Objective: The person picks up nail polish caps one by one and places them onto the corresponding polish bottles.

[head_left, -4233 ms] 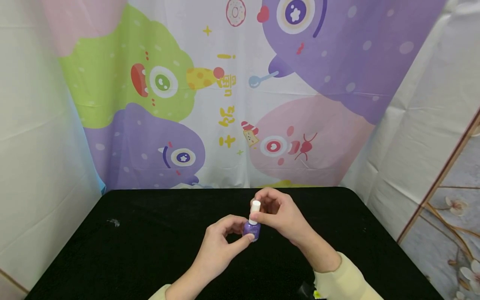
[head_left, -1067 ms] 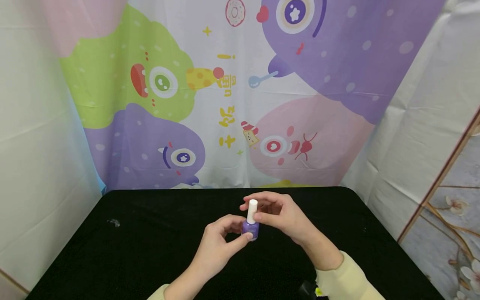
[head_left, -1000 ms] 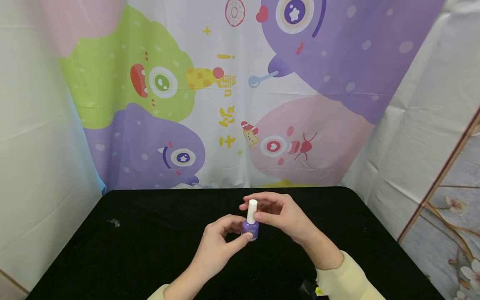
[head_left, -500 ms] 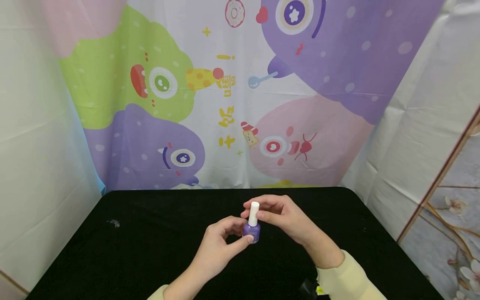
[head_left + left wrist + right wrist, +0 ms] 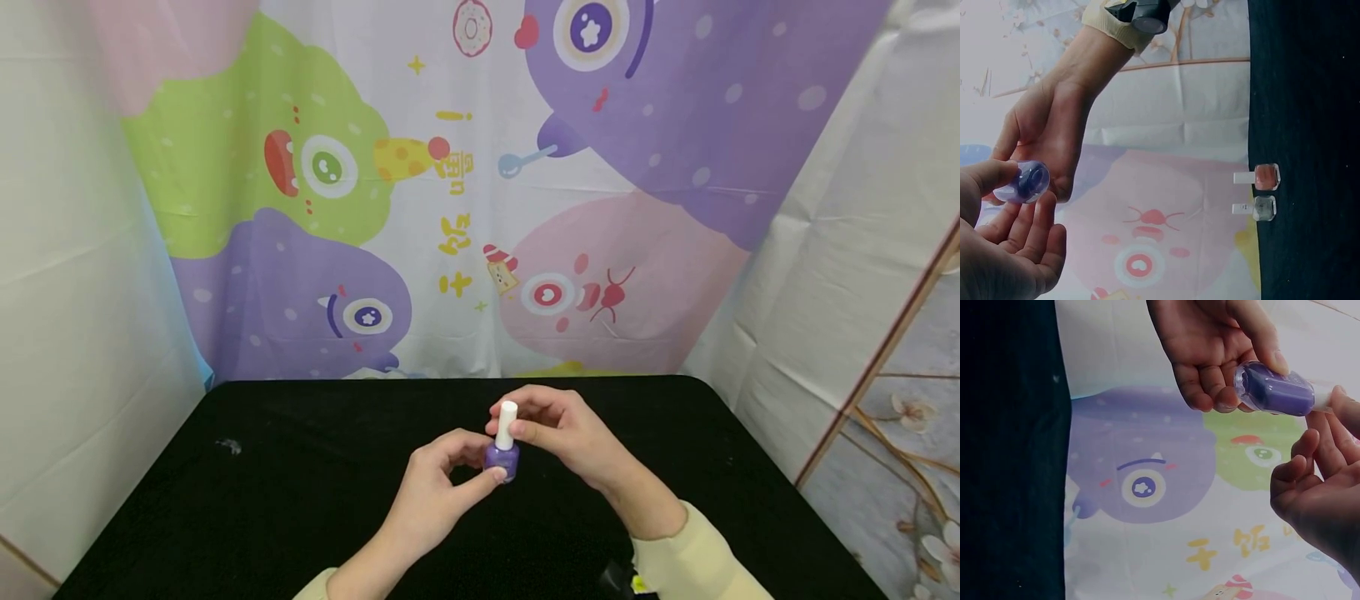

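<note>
A small nail polish bottle (image 5: 502, 462) with purple polish stands nearly upright above the black table, its tall white cap (image 5: 507, 425) on top. My left hand (image 5: 442, 483) pinches the glass between thumb and fingers from the left. From the right, my right hand (image 5: 573, 437) holds the cap, thumb in front and fingers behind it. In the left wrist view the round base of the bottle (image 5: 1032, 181) faces the camera. The right wrist view shows the purple bottle (image 5: 1285, 392) lying between both hands, with the cap partly covered by my right thumb (image 5: 1344, 409).
Two more nail polish bottles, one orange-pink (image 5: 1266, 177) and one grey (image 5: 1264, 208), are on the dark table in the left wrist view. A cartoon-print curtain (image 5: 450, 333) hangs behind the black tabletop (image 5: 300, 500). A clear scrap (image 5: 228, 447) lies at the table's left.
Since the oldest frame, my right hand's fingers have shifted on the cap, baring more of its white side. The bottle has dipped and risen slightly. My left hand keeps its grip.
</note>
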Demonstrator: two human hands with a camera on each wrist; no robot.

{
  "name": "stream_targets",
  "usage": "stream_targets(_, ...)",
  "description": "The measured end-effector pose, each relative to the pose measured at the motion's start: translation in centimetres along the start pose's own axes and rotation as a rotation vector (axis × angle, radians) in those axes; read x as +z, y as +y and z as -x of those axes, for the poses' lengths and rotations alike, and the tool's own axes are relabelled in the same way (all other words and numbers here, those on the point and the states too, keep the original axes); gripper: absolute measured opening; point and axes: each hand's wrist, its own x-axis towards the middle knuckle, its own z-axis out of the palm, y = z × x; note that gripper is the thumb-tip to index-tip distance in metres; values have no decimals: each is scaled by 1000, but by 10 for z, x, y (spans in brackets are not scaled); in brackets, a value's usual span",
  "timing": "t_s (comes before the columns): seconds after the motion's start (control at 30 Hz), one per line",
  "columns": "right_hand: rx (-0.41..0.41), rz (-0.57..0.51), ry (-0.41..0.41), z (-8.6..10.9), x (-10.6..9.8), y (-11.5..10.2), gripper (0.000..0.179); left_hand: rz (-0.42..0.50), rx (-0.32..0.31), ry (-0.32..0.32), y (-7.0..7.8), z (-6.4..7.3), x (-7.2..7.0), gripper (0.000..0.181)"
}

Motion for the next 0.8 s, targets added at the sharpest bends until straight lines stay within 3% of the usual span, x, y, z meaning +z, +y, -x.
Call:
stream_targets(0.47,61,64,141,0,3,2,11,-20,-14,-2,1,0,3,19)
stream_targets(0.8,36,30,130,-1,6,2,17,-20,-14,1,1,0,4,18)
